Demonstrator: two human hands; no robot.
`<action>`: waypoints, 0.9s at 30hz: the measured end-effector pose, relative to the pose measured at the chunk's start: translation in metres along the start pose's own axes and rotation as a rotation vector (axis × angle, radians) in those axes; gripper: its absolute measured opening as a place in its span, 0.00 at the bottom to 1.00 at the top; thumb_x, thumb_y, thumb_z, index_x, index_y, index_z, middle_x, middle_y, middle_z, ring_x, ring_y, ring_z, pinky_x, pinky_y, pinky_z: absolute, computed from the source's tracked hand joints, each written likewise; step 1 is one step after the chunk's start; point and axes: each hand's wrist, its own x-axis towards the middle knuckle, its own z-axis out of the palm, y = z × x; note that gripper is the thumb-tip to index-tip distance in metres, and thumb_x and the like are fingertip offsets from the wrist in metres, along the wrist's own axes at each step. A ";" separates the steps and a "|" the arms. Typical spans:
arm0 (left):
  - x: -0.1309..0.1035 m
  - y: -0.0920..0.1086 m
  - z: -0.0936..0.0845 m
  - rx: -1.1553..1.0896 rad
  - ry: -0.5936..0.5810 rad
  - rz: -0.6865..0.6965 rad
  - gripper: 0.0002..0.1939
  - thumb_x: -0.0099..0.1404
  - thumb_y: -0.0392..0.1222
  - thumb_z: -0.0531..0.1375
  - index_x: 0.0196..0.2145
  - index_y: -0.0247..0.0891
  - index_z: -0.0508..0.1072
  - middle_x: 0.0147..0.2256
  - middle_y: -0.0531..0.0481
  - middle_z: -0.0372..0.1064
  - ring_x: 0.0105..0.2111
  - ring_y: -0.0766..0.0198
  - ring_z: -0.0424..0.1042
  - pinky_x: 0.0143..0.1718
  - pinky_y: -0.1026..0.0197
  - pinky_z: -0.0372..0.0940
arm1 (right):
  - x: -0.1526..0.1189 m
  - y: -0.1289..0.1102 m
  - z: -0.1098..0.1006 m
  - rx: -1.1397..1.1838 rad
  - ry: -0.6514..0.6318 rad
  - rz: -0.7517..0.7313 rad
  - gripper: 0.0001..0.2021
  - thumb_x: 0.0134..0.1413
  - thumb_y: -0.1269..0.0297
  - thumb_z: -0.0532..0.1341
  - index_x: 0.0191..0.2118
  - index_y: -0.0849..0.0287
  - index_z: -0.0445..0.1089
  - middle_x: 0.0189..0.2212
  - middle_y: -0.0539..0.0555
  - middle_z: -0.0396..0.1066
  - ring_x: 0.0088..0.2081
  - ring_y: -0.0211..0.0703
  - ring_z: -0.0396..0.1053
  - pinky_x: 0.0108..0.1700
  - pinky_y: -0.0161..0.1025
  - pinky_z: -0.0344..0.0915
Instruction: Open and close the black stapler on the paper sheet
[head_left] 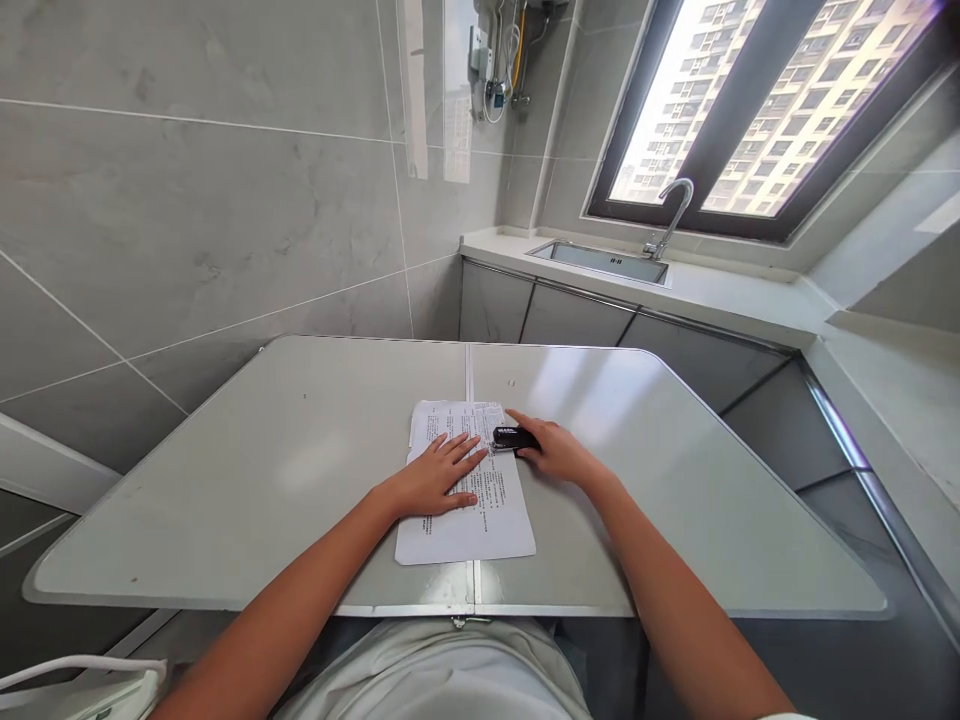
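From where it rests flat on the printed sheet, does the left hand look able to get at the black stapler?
Probably yes. The left hand lies on the paper just beside the stapler, with nothing between them; only the right hand, already covering the stapler's far end, crowds it.

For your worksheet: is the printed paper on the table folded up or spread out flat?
Spread flat: the paper lies open on the table, pressed by the left hand.

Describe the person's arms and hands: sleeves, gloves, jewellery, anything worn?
Both arms are bare along the whole length in view, with no sleeves over the forearms. The left hand and right hand are ungloved, and no ring, watch or bracelet shows on either. A sliver of white cloth at the bottom right edge may be a short sleeve; I cannot tell.
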 end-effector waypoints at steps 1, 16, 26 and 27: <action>0.000 -0.001 0.001 0.002 0.000 -0.003 0.41 0.73 0.66 0.51 0.75 0.49 0.44 0.75 0.41 0.37 0.74 0.43 0.40 0.72 0.36 0.37 | -0.001 0.007 -0.003 0.000 -0.002 0.061 0.25 0.58 0.70 0.63 0.62 0.51 0.67 0.48 0.56 0.76 0.47 0.51 0.71 0.45 0.41 0.63; -0.019 -0.039 -0.031 -0.541 1.025 -0.545 0.17 0.75 0.54 0.50 0.38 0.41 0.71 0.37 0.49 0.70 0.36 0.60 0.68 0.40 0.59 0.64 | 0.051 -0.073 0.044 0.040 0.056 0.047 0.07 0.57 0.67 0.64 0.38 0.55 0.65 0.38 0.53 0.73 0.39 0.46 0.69 0.38 0.38 0.59; -0.023 -0.079 -0.018 -0.926 1.206 -0.676 0.18 0.68 0.56 0.57 0.31 0.40 0.73 0.31 0.50 0.66 0.28 0.65 0.62 0.29 0.63 0.60 | 0.032 -0.032 0.015 0.201 -0.133 0.060 0.09 0.51 0.67 0.66 0.37 0.56 0.66 0.34 0.49 0.73 0.35 0.42 0.68 0.35 0.35 0.59; -0.022 -0.078 -0.017 -0.926 1.196 -0.661 0.18 0.68 0.56 0.57 0.30 0.40 0.73 0.30 0.50 0.66 0.28 0.65 0.62 0.29 0.63 0.60 | 0.024 -0.022 0.008 0.216 -0.157 0.063 0.08 0.51 0.67 0.66 0.37 0.56 0.66 0.33 0.48 0.72 0.34 0.41 0.68 0.34 0.35 0.59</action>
